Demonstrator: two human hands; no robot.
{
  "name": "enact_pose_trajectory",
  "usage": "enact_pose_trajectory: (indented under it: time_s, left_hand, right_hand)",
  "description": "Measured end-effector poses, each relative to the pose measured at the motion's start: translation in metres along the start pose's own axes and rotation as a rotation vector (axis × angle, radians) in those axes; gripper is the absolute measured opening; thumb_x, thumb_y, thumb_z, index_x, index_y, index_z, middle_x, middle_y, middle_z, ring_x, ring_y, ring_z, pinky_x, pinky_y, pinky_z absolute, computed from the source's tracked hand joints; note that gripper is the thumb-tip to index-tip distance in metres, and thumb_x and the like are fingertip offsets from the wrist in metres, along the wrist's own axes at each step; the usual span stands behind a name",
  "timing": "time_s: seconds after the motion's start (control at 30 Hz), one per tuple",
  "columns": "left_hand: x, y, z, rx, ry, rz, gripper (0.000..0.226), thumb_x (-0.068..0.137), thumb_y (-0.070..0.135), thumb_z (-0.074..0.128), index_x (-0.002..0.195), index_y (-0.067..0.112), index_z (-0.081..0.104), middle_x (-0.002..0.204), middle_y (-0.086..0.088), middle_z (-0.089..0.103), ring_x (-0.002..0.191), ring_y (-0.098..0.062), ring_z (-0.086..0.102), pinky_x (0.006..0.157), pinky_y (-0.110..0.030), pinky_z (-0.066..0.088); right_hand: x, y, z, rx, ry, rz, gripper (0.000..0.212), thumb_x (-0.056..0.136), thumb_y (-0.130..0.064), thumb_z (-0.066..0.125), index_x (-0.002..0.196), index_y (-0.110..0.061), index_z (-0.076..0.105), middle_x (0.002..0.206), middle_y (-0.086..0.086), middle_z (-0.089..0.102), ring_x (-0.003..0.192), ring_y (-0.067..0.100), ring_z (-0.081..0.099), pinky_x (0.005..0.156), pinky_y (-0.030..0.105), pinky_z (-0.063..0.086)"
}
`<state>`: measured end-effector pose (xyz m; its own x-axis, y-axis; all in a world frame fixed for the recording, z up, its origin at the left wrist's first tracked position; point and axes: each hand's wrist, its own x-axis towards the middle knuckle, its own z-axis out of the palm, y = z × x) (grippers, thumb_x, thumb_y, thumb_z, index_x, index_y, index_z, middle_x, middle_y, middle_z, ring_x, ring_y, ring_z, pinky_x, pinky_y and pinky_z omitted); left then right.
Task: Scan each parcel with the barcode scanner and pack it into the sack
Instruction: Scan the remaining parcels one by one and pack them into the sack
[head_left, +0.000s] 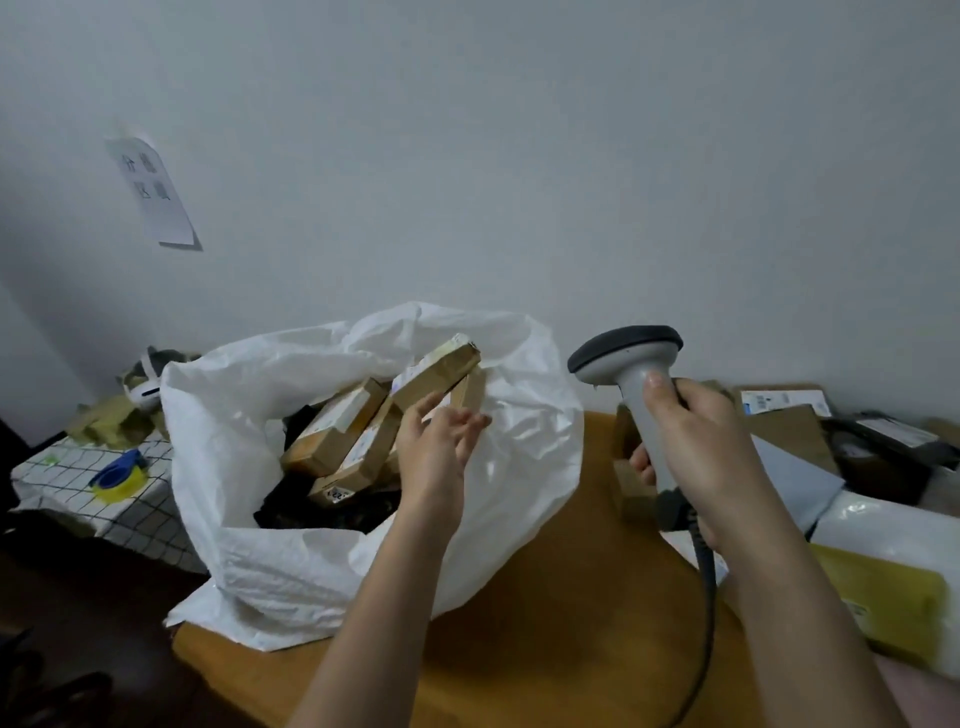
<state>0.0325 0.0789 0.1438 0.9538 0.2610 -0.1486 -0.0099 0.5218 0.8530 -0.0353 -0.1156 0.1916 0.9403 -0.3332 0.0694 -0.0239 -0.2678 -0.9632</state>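
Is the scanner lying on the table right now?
No, the right hand grips the scanner upright above the table.

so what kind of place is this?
Probably a small makeshift parcel-sorting room, not a proper warehouse: a white woven sack stuffed with cardboard parcels, a handheld barcode scanner, more parcels piled on the wooden table.

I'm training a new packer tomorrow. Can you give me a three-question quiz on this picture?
1. True or false: the right hand holds the scanner.
2. Where is the long brown parcel nearest the left hand? A) on the table B) at the mouth of the sack C) on the floor
3. What colour is the table?

Key: 1 true. 2 B. 3 orange-brown.
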Motion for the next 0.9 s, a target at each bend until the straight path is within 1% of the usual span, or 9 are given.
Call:
enact_pose_trajectory:
  time_s: [0.1, 0.27, 0.37, 0.5, 0.63, 0.73, 0.77, 0.83, 0.9]
  left_hand:
    - [-0.002, -0.03, 0.026, 0.097, -0.178, -0.03, 0.016, 0.097, 0.002, 0.052, 0.111, 0.005, 0.059, 0.088, -0.014, 0.066, 0.088, -0.03, 0.073, 0.073, -0.026, 0.058]
    - [0.002, -0.107, 0.067, 0.362, -0.346, -0.154, 0.01, 0.096, 0.006, 0.055, 0.098, 0.009, 0.065, 0.091, -0.01, 0.065, 0.092, -0.023, 0.07, 0.076, -0.026, 0.055]
    - [0.01, -0.157, 0.084, 0.554, -0.399, -0.248, 0.013, 0.096, 0.011, 0.057, 0.105, 0.009, 0.066, 0.098, -0.008, 0.066, 0.092, -0.018, 0.068, 0.081, -0.031, 0.058]
    - [0.03, -0.208, 0.105, 0.818, -0.425, -0.342, 0.018, 0.096, 0.014, 0.057, 0.113, 0.009, 0.062, 0.114, -0.01, 0.063, 0.098, -0.02, 0.066, 0.082, -0.03, 0.058]
    - [0.058, -0.248, 0.122, 1.084, -0.473, -0.246, 0.042, 0.092, 0.014, 0.063, 0.133, 0.011, 0.052, 0.129, -0.007, 0.057, 0.112, -0.022, 0.059, 0.094, -0.037, 0.054]
    - [0.086, -0.278, 0.135, 1.269, -0.515, -0.125, 0.048, 0.089, 0.011, 0.065, 0.135, 0.009, 0.05, 0.135, -0.007, 0.053, 0.107, -0.016, 0.058, 0.086, -0.026, 0.053]
    - [0.096, -0.289, 0.138, 1.355, -0.545, -0.07, 0.05, 0.088, 0.01, 0.064, 0.136, 0.009, 0.05, 0.138, -0.008, 0.051, 0.113, -0.019, 0.056, 0.091, -0.026, 0.05]
    - [0.115, -0.311, 0.141, 1.481, -0.622, 0.003, 0.059, 0.085, 0.009, 0.066, 0.14, 0.012, 0.045, 0.147, -0.008, 0.042, 0.132, -0.025, 0.042, 0.106, -0.031, 0.039]
    - [0.132, -0.332, 0.137, 1.57, -0.667, -0.044, 0.078, 0.082, 0.008, 0.07, 0.148, 0.021, 0.031, 0.16, -0.006, 0.019, 0.148, -0.029, 0.012, 0.119, -0.045, 0.019]
  right_hand:
    - [0.011, 0.023, -0.022, -0.013, 0.093, 0.089, 0.036, 0.102, -0.046, 0.038, 0.094, -0.017, 0.058, 0.062, 0.007, 0.062, 0.054, 0.018, 0.059, 0.052, 0.031, 0.046]
    - [0.025, 0.064, -0.068, -0.026, 0.222, 0.234, 0.036, 0.1, -0.044, 0.043, 0.101, -0.01, 0.057, 0.073, 0.014, 0.063, 0.053, 0.017, 0.056, 0.046, 0.026, 0.043]
    - [0.034, 0.087, -0.094, -0.033, 0.289, 0.263, 0.034, 0.098, -0.042, 0.049, 0.106, -0.01, 0.058, 0.076, 0.013, 0.063, 0.046, 0.009, 0.055, 0.037, 0.02, 0.04]
    - [0.055, 0.112, -0.121, -0.013, 0.339, 0.275, 0.03, 0.098, -0.04, 0.053, 0.108, -0.011, 0.057, 0.081, 0.014, 0.063, 0.046, 0.008, 0.055, 0.037, 0.016, 0.039]
    - [0.086, 0.136, -0.134, 0.011, 0.364, 0.296, 0.026, 0.097, -0.036, 0.055, 0.104, -0.011, 0.056, 0.081, 0.014, 0.062, 0.041, 0.001, 0.055, 0.038, 0.016, 0.04]
    - [0.113, 0.159, -0.135, 0.048, 0.37, 0.327, 0.019, 0.097, -0.032, 0.057, 0.102, -0.014, 0.056, 0.077, 0.012, 0.061, 0.04, 0.0, 0.055, 0.038, 0.012, 0.039]
    - [0.122, 0.168, -0.134, 0.054, 0.364, 0.341, 0.018, 0.097, -0.031, 0.057, 0.1, -0.014, 0.056, 0.074, 0.011, 0.06, 0.04, 0.0, 0.055, 0.038, 0.013, 0.039]
    - [0.136, 0.186, -0.131, 0.059, 0.343, 0.373, 0.017, 0.096, -0.031, 0.058, 0.096, -0.014, 0.056, 0.069, 0.009, 0.058, 0.041, 0.001, 0.055, 0.039, 0.014, 0.04]
    - [0.146, 0.204, -0.129, 0.062, 0.332, 0.41, 0.017, 0.097, -0.031, 0.058, 0.094, -0.014, 0.056, 0.067, 0.007, 0.056, 0.043, 0.003, 0.056, 0.04, 0.016, 0.042]
